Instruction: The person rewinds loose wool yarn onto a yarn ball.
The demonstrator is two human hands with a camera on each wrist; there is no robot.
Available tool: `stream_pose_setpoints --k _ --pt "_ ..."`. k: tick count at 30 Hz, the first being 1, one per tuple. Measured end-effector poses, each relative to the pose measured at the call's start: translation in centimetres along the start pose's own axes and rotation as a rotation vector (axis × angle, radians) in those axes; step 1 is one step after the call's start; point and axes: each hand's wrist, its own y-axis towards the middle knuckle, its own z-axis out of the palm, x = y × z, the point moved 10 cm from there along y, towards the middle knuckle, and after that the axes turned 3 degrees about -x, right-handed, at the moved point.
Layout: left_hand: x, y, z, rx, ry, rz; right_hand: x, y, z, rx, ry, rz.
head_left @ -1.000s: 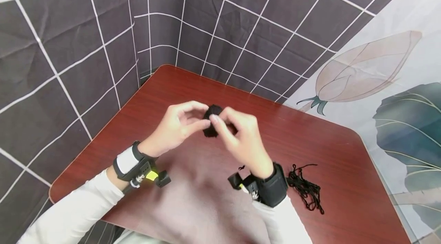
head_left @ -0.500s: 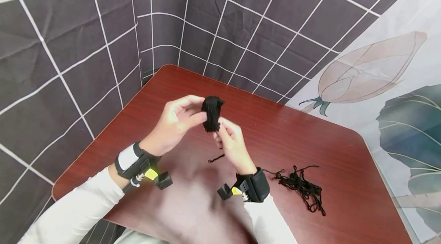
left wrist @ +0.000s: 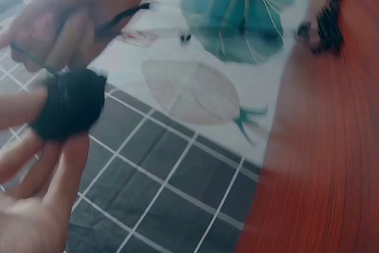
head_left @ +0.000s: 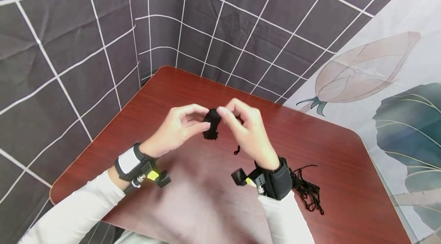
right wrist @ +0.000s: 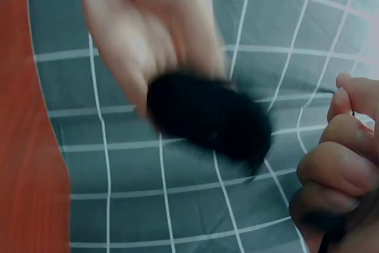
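My left hand (head_left: pixel 175 127) holds a thick bundle of wound black cord (head_left: pixel 211 127) above the table, its thumb on the near side and fingers behind. Beside the bundle's upper end is my right hand (head_left: pixel 247 131), thumb and index pinching a strand. That strand stretches thin from the bundle (right wrist: pixel 207 117) to the right fingertips (right wrist: pixel 343 87) in the right wrist view. More cord passes through the curled lower fingers of that hand. Below the right hand a small loop of cord (head_left: pixel 237 150) hangs. The left wrist view shows the bundle (left wrist: pixel 74 105) blurred between left thumb and fingers.
A loose tangled pile of black cord (head_left: pixel 307 190) lies on the red-brown table (head_left: pixel 330 148), partly behind the right wrist strap (head_left: pixel 280 180). Dark gridded fabric (head_left: pixel 241 37) stands along the back and left. A leaf-patterned cloth (head_left: pixel 358 121) borders the right side.
My right hand dipped below the bundle half a second ago, and is now back up at its upper right. The left hand keeps holding the bundle, which has tilted slightly.
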Motion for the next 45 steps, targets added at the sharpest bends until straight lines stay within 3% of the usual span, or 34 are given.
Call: stream_pose_setpoints --k 3,6,9,11,14,17,19,21,24,27,30,33,36,38,42,45 --pt "-0.1 -0.5 1.0 0.086 -0.086 -0.024 -1.9 1.1 0.4 0.025 0.062 0.062" --pt "-0.5 -0.7 1.5 0.116 -0.16 -0.026 -4.8 0.6 1.9 0.051 0.195 0.188" --pt "-0.9 -0.5 0.9 0.061 -0.207 -0.003 -7.1 -1.2 3.5 0.046 0.357 0.314" --pt "-1.3 -0.3 0.1 -0.008 -0.22 0.021 -7.5 -2.6 4.5 0.051 0.418 0.347" --pt "-1.7 0.0 -1.6 -0.128 -0.194 0.064 -6.0 -3.9 5.4 0.114 0.318 0.271" --pt "-2.2 0.2 -3.0 -0.231 -0.088 0.116 -2.6 -4.3 5.6 0.19 0.073 0.098" --pt "-2.4 0.3 -3.3 -0.262 -0.005 0.136 -0.3 -4.0 5.2 0.202 -0.068 -0.008" --pt "-2.4 0.2 -3.1 -0.24 0.057 0.14 1.3 -3.1 4.3 0.171 -0.121 -0.075" --pt "-1.9 -0.1 -1.5 -0.114 0.04 0.097 2.1 -1.1 2.1 0.057 -0.12 -0.108" --pt "-1.5 -0.6 0.3 0.035 -0.02 0.038 0.3 0.4 0.5 -0.022 -0.024 -0.044" --pt "-1.3 -1.0 1.2 0.114 -0.089 -0.01 -2.9 0.6 0.9 -0.019 0.127 0.087" --pt "-1.1 -1.1 1.0 0.109 -0.173 -0.034 -5.8 -1.0 3.0 0.014 0.339 0.263" --pt "-1.1 -0.8 0.2 0.029 -0.242 -0.023 -7.1 -3.2 5.2 0.048 0.452 0.363" --pt "-1.3 -0.4 -0.7 -0.054 -0.226 0.005 -6.4 -4.2 6.0 0.076 0.399 0.322" --pt "-1.5 0.0 -2.2 -0.2 -0.074 0.065 -2.7 -4.5 5.7 0.094 0.083 0.08" --pt "-1.2 0.1 -2.2 -0.211 0.038 0.073 -0.1 -3.4 4.0 0.051 -0.101 -0.055"
